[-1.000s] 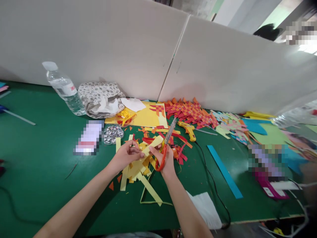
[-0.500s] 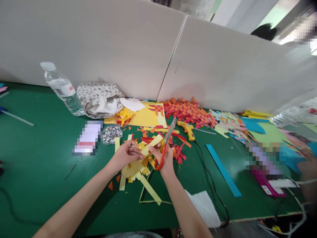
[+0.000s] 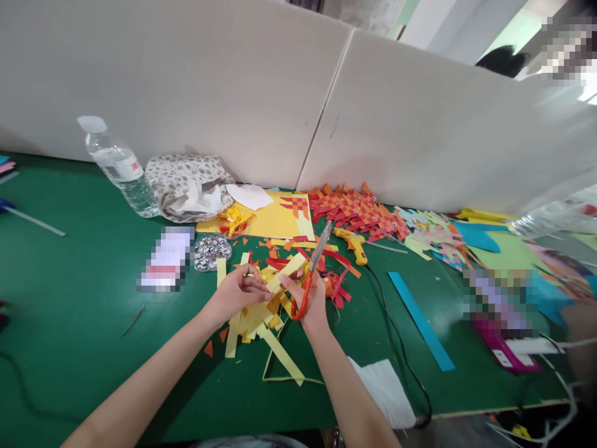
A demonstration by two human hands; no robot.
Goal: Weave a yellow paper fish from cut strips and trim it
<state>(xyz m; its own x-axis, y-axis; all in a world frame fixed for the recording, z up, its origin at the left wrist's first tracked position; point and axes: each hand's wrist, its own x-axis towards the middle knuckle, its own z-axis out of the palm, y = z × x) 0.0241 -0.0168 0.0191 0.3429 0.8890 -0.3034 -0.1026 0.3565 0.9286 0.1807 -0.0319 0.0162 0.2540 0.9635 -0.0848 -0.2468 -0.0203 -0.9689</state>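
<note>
Between my hands runs a pale yellow paper strip (image 3: 290,270), tilted up to the right. My left hand (image 3: 242,289) pinches its lower end with curled fingers. In my right hand (image 3: 311,297) are scissors (image 3: 304,303) with red-orange handles, their blades pointing up and away and looking closed. The thumb of that hand also presses on the strip. Below both hands lies a loose heap of yellow paper strips (image 3: 256,317). Red and orange paper scraps (image 3: 340,289) are scattered just right of my right hand.
Behind my hands sit woven red-orange paper fish (image 3: 357,208), a yellow glue gun (image 3: 352,244) with a black cord, and yellow sheets (image 3: 265,218). Leftward are a dish of googly eyes (image 3: 212,252), a phone (image 3: 166,258) and a water bottle (image 3: 122,168). A blue strip (image 3: 420,320) lies right.
</note>
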